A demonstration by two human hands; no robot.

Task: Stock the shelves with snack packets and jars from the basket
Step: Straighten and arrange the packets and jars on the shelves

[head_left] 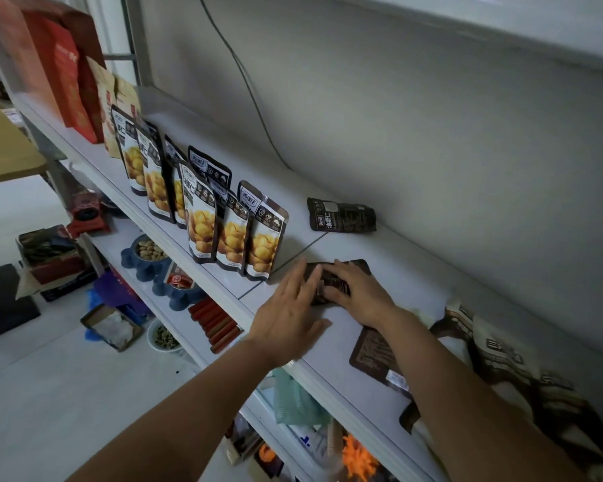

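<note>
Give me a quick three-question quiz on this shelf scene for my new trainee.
1. True or false: the yellow-fronted snack packets stand upright on the shelf.
2. How many hands touch the flat dark packet near the shelf's front? A none, B one, C two.
3. The crumpled dark packet near the wall: standing or lying?
Key: 1 true; 2 C, left hand and right hand; 3 lying.
</note>
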